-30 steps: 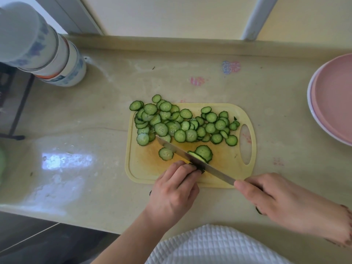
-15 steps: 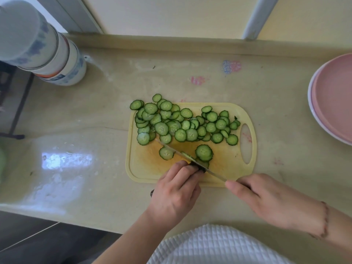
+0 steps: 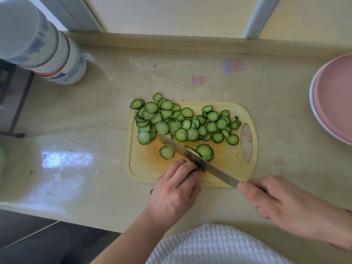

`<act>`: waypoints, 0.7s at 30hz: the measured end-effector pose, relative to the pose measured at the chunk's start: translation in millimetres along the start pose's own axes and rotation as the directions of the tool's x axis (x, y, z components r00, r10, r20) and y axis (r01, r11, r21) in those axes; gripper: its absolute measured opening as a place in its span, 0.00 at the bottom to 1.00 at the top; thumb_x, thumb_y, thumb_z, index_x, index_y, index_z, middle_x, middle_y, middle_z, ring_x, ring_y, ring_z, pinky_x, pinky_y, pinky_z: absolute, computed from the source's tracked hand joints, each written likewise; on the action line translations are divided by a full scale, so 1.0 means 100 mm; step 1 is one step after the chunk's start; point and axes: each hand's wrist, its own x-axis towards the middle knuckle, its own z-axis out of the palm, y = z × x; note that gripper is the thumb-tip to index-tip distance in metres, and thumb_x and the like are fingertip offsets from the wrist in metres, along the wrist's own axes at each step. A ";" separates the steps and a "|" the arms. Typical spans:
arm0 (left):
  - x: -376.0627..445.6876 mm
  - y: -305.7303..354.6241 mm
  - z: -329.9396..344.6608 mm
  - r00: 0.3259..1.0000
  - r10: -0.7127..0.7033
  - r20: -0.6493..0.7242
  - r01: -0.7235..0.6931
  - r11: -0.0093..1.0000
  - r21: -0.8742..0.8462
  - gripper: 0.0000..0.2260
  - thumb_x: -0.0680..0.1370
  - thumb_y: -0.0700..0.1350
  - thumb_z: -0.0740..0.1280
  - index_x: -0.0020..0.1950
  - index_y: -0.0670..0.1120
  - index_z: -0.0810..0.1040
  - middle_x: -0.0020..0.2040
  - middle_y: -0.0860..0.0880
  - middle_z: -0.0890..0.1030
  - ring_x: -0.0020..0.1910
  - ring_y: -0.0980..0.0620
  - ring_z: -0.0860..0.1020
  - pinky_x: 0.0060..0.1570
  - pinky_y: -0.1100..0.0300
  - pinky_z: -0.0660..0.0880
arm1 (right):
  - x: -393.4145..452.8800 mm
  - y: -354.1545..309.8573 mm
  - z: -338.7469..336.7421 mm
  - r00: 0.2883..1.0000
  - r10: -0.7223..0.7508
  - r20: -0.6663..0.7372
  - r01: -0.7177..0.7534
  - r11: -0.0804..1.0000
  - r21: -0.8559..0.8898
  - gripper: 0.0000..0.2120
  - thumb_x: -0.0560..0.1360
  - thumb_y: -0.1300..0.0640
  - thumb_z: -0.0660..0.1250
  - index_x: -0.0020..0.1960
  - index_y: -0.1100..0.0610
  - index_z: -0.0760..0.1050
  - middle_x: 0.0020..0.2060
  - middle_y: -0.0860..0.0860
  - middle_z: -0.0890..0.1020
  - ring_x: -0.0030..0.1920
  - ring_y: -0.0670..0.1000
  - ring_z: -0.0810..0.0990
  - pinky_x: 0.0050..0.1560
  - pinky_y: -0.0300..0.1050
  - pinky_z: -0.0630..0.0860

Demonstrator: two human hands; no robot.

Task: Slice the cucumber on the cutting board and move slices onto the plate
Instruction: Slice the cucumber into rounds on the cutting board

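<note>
A yellow cutting board (image 3: 144, 168) lies on the counter with several cucumber slices (image 3: 182, 122) heaped along its far half. My left hand (image 3: 177, 189) curls over the remaining cucumber end (image 3: 201, 169), which is almost wholly hidden under the fingertips. My right hand (image 3: 282, 204) grips the handle of a knife (image 3: 205, 164); its blade runs diagonally across the board right beside my left fingertips. A few fresh slices (image 3: 204, 151) lie behind the blade, and one slice (image 3: 166, 152) lies in front of it. The pink plate (image 3: 335, 103) sits at the right edge.
A stack of white and blue bowls (image 3: 47, 54) stands at the back left of the beige counter (image 3: 76, 149). The counter's front edge runs just below my hands. A white textured cloth (image 3: 209, 246) shows at the bottom.
The knife went down and toward me through the cucumber half a second ago, then came back up and forward; my right hand shifted right again. My left hand stayed on the cucumber end.
</note>
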 end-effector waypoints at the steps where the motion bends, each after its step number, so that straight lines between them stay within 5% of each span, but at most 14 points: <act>1: 0.00 0.00 0.00 1.000 0.000 0.001 0.000 1.000 0.000 0.07 0.78 0.34 0.67 0.51 0.38 0.85 0.51 0.44 0.83 0.50 0.43 0.81 0.47 0.53 0.80 | 0.00 0.00 0.00 1.000 0.000 -0.002 0.000 1.000 -0.013 0.37 0.69 0.23 0.49 0.35 0.60 0.61 0.26 0.48 0.62 0.28 0.46 0.61 0.30 0.53 0.62; 12: -0.01 -0.01 0.01 1.000 -0.002 0.010 0.002 1.000 -0.013 0.07 0.79 0.35 0.67 0.53 0.38 0.85 0.53 0.44 0.82 0.51 0.43 0.81 0.48 0.53 0.79 | 0.24 0.00 0.10 0.999 0.036 0.032 -0.033 0.994 -0.108 0.29 0.72 0.29 0.48 0.32 0.55 0.64 0.25 0.48 0.65 0.26 0.45 0.63 0.29 0.41 0.64; 21: -0.01 -0.03 0.00 1.000 -0.005 0.014 0.005 1.000 -0.003 0.07 0.78 0.34 0.68 0.53 0.37 0.85 0.51 0.43 0.82 0.50 0.43 0.81 0.47 0.53 0.79 | 0.14 0.03 0.02 0.999 0.026 0.028 -0.026 1.000 0.015 0.33 0.70 0.24 0.50 0.32 0.55 0.62 0.25 0.47 0.63 0.27 0.47 0.62 0.29 0.46 0.61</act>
